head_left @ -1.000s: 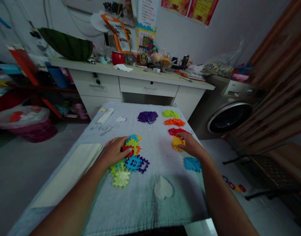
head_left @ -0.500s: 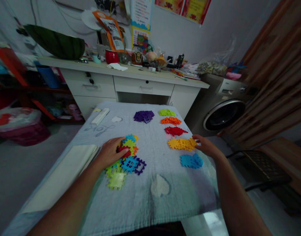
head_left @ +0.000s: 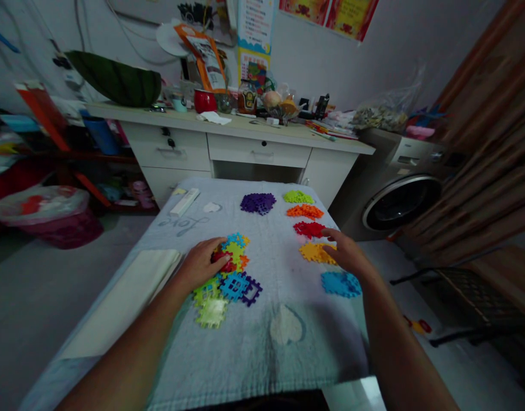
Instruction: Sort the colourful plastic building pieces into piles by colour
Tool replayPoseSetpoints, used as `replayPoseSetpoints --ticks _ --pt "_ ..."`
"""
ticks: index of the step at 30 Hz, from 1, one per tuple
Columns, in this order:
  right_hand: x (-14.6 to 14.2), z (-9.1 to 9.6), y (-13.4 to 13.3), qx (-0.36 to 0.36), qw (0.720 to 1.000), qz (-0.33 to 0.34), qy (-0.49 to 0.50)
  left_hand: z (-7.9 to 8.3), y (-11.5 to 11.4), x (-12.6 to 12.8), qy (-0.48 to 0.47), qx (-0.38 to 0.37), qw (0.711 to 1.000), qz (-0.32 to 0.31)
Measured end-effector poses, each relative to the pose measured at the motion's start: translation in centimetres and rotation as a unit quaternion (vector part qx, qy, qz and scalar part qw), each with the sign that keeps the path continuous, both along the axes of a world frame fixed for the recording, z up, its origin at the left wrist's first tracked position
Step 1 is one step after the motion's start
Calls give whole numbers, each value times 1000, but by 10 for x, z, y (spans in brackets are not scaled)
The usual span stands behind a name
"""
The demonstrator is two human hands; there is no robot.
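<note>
My left hand (head_left: 201,264) rests on a mixed heap of plastic interlocking tiles (head_left: 228,274), its fingers curled over a red tile (head_left: 223,260). My right hand (head_left: 347,256) lies over the right edge of a yellow tile pile (head_left: 313,252), fingers stretched out, holding nothing that I can see. Sorted piles line the right side: blue (head_left: 340,283) nearest, then yellow, red (head_left: 309,229), orange (head_left: 304,212) and green (head_left: 297,197). A purple pile (head_left: 257,202) lies at the far middle. All sit on a grey cloth-covered table (head_left: 262,348).
A folded white cloth (head_left: 125,297) lies at the table's left edge, a white tube (head_left: 184,201) at the far left. Behind stand a cluttered white desk (head_left: 245,148) and a washing machine (head_left: 399,188). A dark chair (head_left: 476,302) is at right. Loose tiles (head_left: 419,326) lie on the floor.
My right hand has drawn back from the table's right edge onto the yellow pile. My left hand has stayed on the mixed heap.
</note>
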State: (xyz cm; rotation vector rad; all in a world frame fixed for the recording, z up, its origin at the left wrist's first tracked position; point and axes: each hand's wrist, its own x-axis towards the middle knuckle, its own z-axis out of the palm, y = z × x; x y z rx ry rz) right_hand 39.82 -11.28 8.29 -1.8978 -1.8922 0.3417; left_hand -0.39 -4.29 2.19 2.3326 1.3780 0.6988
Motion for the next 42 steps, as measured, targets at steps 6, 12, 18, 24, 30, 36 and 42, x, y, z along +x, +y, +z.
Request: replayPoseSetpoints --ticks 6,12,18,24,30,36,42 --pt "-107 1 24 -39 980 194 14 -1 0 1 -29 -9 999 -12" --pt "-175 -20 64 -52 978 199 -26 -1 0 1 -52 -11 998 -22" --pt "-192 -40 80 -52 977 208 9 0 -1 2 -62 -4 998 -30" --pt "-182 -43 78 -40 981 187 -18 1 0 3 -49 -4 999 -23" --pt "-158 -21 73 -62 986 141 -67 2 -1 4 -34 -2 999 -32" --pt "-123 6 48 -91 978 184 -30 2 -1 4 -18 -6 999 -28" --pt "-110 -12 30 -142 974 171 53 1 -1 4 -30 -12 999 -24"
